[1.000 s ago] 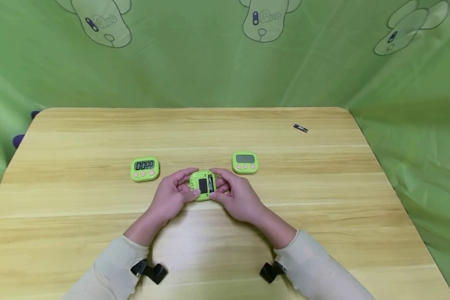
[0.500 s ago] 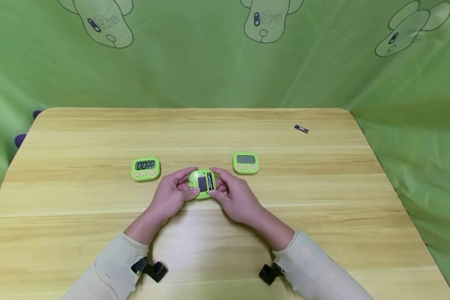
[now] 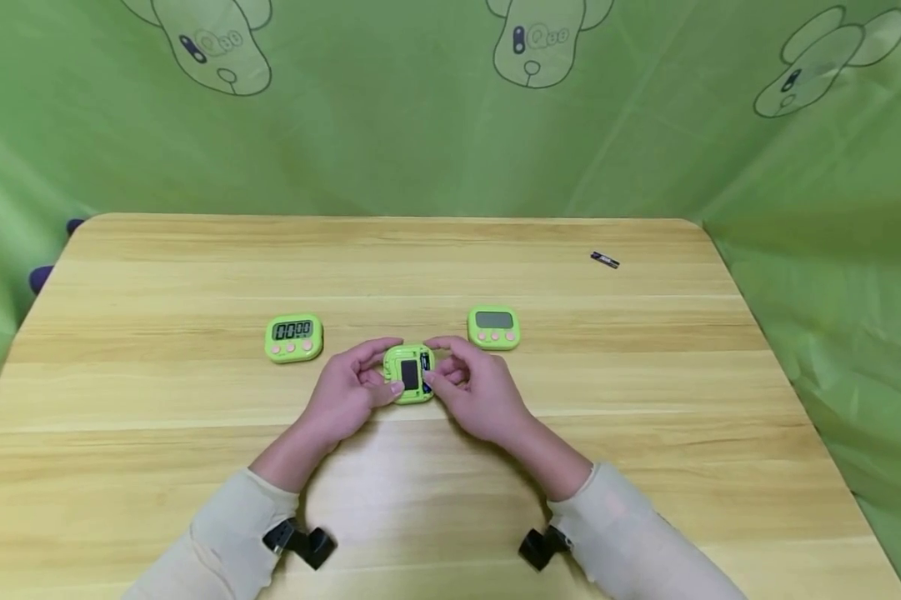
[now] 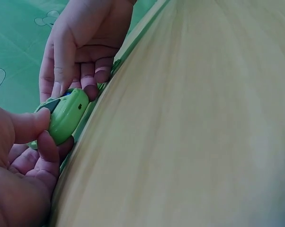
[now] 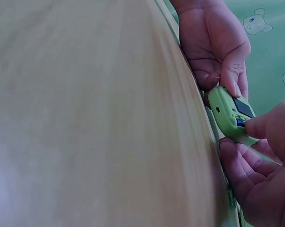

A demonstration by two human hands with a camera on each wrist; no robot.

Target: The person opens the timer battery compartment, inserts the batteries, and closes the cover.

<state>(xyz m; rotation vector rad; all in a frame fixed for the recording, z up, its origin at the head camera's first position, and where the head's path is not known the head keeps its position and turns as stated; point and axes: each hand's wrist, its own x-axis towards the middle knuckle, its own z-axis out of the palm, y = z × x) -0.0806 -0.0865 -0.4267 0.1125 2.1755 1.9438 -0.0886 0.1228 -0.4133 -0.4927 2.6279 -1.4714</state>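
A green digital timer, back side up with a dark rectangle on it, is held between both hands. Gripping its left side, my left hand has the thumb on the back and fingers along the edge. My right hand holds the right side, its thumb resting on a dark battery in the slot there. Part of that battery is hidden under the thumb. In the right wrist view a bit of blue on the battery shows beside the right thumb.
Another green timer reading 00:00 lies face up at left. A third timer with a blank screen lies just beyond the right hand. A loose battery is near the far right of the wooden table.
My right thumb has slid from the timer's lower edge up onto the battery. The left hand keeps its grip, and the other timers and loose battery stay in place.
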